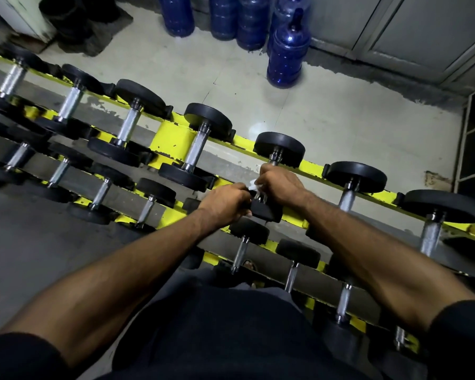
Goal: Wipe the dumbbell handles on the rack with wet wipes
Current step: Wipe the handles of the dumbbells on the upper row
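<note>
Right hand [281,185] clamps the wipe [254,185] round the dumbbell [280,152] handle, left hand [225,201] grips its head; a hard tug could unseat it.

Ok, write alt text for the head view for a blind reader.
The right hand wraps a white wet wipe round a dumbbell handle while the left hand holds that dumbbell's near end. More dumbbells line the yellow rack; blue water jugs stand beyond.

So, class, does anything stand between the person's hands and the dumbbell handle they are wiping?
Nothing visible does. The right hand is curled round the handle, with only the white wipe showing beside it, and the left hand grips the near head of that same dumbbell.
</note>
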### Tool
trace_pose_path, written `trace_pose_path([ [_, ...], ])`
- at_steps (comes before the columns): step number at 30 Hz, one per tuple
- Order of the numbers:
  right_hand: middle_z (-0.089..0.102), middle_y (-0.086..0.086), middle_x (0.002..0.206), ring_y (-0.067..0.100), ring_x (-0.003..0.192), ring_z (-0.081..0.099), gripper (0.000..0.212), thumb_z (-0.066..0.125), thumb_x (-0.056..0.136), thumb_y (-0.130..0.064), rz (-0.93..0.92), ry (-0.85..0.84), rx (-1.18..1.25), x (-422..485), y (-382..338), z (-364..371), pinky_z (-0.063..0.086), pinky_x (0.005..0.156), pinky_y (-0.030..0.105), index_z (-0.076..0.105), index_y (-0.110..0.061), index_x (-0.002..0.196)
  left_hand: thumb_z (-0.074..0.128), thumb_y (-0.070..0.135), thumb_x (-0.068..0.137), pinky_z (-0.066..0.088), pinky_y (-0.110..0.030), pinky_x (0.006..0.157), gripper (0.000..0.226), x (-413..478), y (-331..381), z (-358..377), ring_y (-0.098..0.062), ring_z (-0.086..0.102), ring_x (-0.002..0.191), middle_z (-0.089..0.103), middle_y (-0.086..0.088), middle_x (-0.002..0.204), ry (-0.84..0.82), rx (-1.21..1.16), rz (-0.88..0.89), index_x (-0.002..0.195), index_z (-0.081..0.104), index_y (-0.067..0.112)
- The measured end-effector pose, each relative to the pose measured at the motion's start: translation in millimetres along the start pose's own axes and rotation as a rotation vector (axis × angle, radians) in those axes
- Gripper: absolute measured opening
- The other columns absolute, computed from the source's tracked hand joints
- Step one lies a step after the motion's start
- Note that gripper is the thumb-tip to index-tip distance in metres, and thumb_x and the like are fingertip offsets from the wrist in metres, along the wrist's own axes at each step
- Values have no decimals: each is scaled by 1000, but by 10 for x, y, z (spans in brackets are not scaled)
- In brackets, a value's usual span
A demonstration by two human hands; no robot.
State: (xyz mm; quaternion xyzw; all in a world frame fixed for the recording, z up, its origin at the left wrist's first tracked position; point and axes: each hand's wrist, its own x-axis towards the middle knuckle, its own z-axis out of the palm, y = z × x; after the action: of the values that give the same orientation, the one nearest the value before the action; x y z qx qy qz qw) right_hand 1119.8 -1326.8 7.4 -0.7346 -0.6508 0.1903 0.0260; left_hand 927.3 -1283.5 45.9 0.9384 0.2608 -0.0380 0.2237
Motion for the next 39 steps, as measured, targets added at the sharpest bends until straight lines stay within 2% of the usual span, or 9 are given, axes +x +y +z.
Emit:
trace_pose_path([
  [7, 62, 0, 98, 18, 81, 56, 19, 63, 87, -25, 208, 3, 129, 16, -134, 45, 28, 54, 26, 66, -23, 106, 71, 36, 91, 48, -35, 70, 24, -15, -13, -67, -25, 62, 91, 59, -3, 108, -48, 62, 47, 107, 71, 18],
  [10, 68, 4, 96, 22, 79, 60, 20, 70, 83, -22, 244, 6, 39, -9, -203, 13, 42, 59, 29, 72, -19, 102, 67, 31, 93, 48, -37, 75, 25, -71, -86, -65, -28, 61, 98, 57, -6, 117, -54, 57, 121, 114, 68, 17],
  [12, 70, 6, 94, 25, 78, 62, 21, 73, 80, -22, 243, -77, -13, -17, -271, -18, 47, 61, 29, 75, -22, 101, 68, 30, 93, 48, -39, 83, 36, -152, -108, -57, -28, 58, 105, 53, -9, 124, -98, 41, 155, 124, 62, 14],
  [16, 65, 2, 88, 24, 78, 59, 15, 71, 82, -27, 166, -119, -150, 51, -391, -94, 34, 58, 25, 73, -23, 96, 71, 35, 90, 51, -40, 85, 52, -213, -151, 17, -29, 55, 112, 45, -9, 130, -110, 89, 180, 132, 51, 13],
  [22, 68, 1, 100, 24, 93, 63, 20, 64, 91, -30, 56, -407, -427, 212, -560, -177, 47, 67, 30, 71, -24, 109, 74, 39, 86, 52, -41, 87, 80, -298, -182, 149, -29, 53, 111, 42, -11, 131, -115, 141, 201, 148, 33, 11],
  [24, 69, -1, 99, 22, 90, 64, 21, 67, 90, -26, 10, -486, -468, 270, -572, -255, 51, 68, 32, 71, -25, 110, 74, 40, 86, 53, -41, 89, 82, -310, -201, 174, -29, 54, 110, 41, -10, 132, -108, 136, 205, 150, 32, 12],
  [28, 68, 1, 96, 23, 81, 61, 17, 65, 92, -29, -55, -408, -590, 226, -598, -251, 47, 61, 31, 69, -21, 106, 73, 41, 87, 51, -42, 92, 80, -327, -221, 190, -30, 54, 113, 39, -9, 136, -110, 108, 193, 151, 33, 13],
  [33, 65, 0, 95, 20, 86, 60, 24, 66, 91, -23, -14, -656, -549, 338, -647, -233, 53, 77, 36, 66, -17, 114, 71, 40, 88, 49, -43, 103, 80, -351, -228, 255, -30, 50, 126, 34, -9, 148, -120, 108, 187, 153, 31, 15],
  [39, 63, 4, 94, 26, 86, 62, 15, 65, 89, -27, -130, -176, -381, 79, -424, -191, 49, 63, 33, 71, -15, 95, 71, 37, 88, 53, -44, 94, 71, -332, -201, 241, -30, 54, 117, 40, -9, 139, -75, 95, 176, 147, 39, 13],
])
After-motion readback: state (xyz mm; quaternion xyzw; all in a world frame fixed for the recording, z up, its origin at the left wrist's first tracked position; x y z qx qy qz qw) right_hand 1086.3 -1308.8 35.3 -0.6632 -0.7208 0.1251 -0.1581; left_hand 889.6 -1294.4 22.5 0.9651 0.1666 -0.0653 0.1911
